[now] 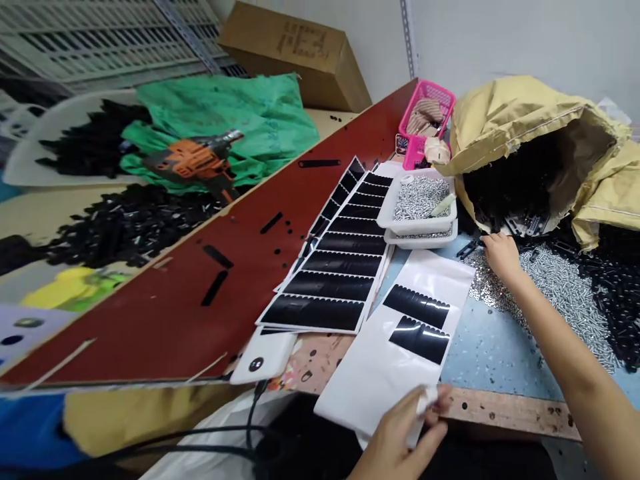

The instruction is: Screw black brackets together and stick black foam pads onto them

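Note:
My left hand point(403, 433) is at the bottom edge, its fingers pinched on the near corner of a glossy white backing sheet point(390, 353) that carries two rows of black stickers. My right hand point(500, 257) reaches far over to the mouth of a yellow sack point(530, 113). Its fingers curl down among black plastic parts point(520, 223) and silver screws point(560, 287), and I cannot make out what they grip. A stack of sheets filled with black stickers point(335, 267) fans out to the left of the white sheet.
Two stacked white trays of screws point(395, 217) stand behind the sheets, beside a pink basket point(423, 93). A long dark red board point(175, 293) runs diagonally. Beyond it lie an orange drill point(195, 160), green cloth point(250, 113), black parts and a cardboard box point(300, 50).

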{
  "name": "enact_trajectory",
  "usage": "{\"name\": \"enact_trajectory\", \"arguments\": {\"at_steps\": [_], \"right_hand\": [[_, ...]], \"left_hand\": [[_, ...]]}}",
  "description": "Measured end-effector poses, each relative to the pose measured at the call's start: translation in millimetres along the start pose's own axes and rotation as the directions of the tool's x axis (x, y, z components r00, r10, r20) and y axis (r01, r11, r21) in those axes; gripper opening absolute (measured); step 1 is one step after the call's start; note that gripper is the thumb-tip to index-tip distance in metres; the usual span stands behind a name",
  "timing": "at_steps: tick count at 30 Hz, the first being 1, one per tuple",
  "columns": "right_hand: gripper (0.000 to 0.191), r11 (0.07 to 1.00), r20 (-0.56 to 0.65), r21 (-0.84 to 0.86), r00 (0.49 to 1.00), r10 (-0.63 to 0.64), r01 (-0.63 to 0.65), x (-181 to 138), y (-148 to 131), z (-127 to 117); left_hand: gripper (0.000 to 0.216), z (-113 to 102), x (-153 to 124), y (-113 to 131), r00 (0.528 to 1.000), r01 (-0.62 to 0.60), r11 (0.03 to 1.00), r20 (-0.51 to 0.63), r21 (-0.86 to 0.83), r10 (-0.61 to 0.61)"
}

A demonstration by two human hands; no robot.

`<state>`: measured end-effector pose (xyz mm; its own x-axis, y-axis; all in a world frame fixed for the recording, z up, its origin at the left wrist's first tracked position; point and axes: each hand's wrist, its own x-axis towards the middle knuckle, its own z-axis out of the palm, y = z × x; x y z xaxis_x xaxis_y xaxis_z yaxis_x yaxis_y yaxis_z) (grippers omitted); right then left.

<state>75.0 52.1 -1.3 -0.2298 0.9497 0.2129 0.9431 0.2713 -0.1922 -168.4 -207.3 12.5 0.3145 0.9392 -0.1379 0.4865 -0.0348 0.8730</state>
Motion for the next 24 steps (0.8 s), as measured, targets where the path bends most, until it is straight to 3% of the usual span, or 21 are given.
{"name": "enact_trajectory", "arguments": {"at_steps": [3,5,7,9,11,12,13,17,24], "right_hand": [[0.025,0.923,-0.145,0.384,0.986,0.082,-0.021,-39.3,-8.1,-12.8],[0.022,0.791,-0.096,0.611,0.989,0.112,-0.03,-65.7,-17.3,-18.8],[0.021,0.717,-0.001,0.697,1.0,0.026,-0.018,-80.5,-17.2,-23.2],[0.03,0.768,0.05,0.632,0.995,0.09,-0.101,-79.7,0.7,-27.3],[0.034,0.865,-0.024,0.368,0.926,0.376,-0.341,-67.5,33.4,-29.8],[0.03,0.878,-0.048,0.189,0.889,0.456,-0.44,-59.4,51.3,-29.5],[0.029,0.869,-0.044,0.135,0.873,0.485,-0.476,-51.4,67.9,-27.7],[0.026,0.874,0.045,0.07,0.876,0.479,-0.481,-32.1,102.0,-12.5],[0.032,0.852,0.116,0.033,0.849,0.516,-0.522,-33.0,104.7,-6.3]], "left_hand": [[0.051,4.8,74.9,22.5,0.972,-0.174,0.984,-0.153,0.032,0.177],[0.066,11.3,120.8,31.7,0.941,-0.261,0.955,-0.185,0.14,0.284],[0.063,20.6,155.0,37.1,0.94,-0.293,0.95,-0.151,0.112,0.307],[0.056,29.5,173.8,38.3,0.97,-0.233,0.971,-0.077,-0.043,0.229],[0.054,36.2,178.5,35.9,0.991,-0.117,0.965,0.03,-0.233,0.127],[0.053,38.6,177.2,34.0,0.992,-0.062,0.95,0.082,-0.306,0.091],[0.049,40.4,174.4,32.1,0.991,-0.018,0.934,0.121,-0.357,0.065],[0.035,43.4,162.3,29.5,0.985,0.1,0.904,0.169,-0.417,-0.031],[0.044,42.3,158.6,39.0,0.958,0.209,0.866,0.273,-0.454,-0.088]]}}
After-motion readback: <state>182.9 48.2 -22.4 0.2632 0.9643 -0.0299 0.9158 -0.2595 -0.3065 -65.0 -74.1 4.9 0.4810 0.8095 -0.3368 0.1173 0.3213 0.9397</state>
